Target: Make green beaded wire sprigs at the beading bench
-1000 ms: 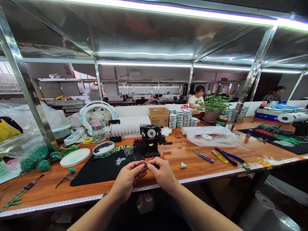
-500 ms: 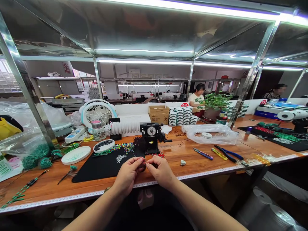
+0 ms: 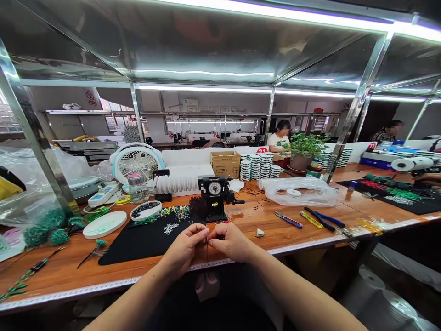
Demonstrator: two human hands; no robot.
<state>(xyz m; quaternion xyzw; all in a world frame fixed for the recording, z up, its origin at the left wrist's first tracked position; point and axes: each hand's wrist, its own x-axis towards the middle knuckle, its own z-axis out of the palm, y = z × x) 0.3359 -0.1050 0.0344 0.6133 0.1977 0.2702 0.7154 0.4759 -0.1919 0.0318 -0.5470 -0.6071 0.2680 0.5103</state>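
My left hand (image 3: 186, 246) and my right hand (image 3: 230, 241) meet over the table's front edge, fingertips almost touching. Both are closed in a pinch on a thin dark cord (image 3: 207, 252), one end of which hangs down between them. Whatever else sits at the fingertips is too small to make out. Just beyond the hands stands a black hand-cranked device (image 3: 215, 202) with a round dial. Left of them lies a black mat (image 3: 134, 243) bearing a heap of small white pieces (image 3: 170, 228) and a strip of multicoloured beads (image 3: 177, 212).
Rightward lie scissors (image 3: 288, 219), a yellow-handled tool (image 3: 312, 220), pliers (image 3: 324, 218) and a small white piece (image 3: 260, 233). White dishes (image 3: 105, 225), a fan (image 3: 138, 163) and green cord bundles (image 3: 59, 236) stand left. Stacked spools (image 3: 260, 166) are behind; a metal post (image 3: 358, 105) rises right.
The view has shifted slightly, moving the scene a little left. The dark cord's end now shows hanging below my fingertips. Another person's hand has appeared at the far right.
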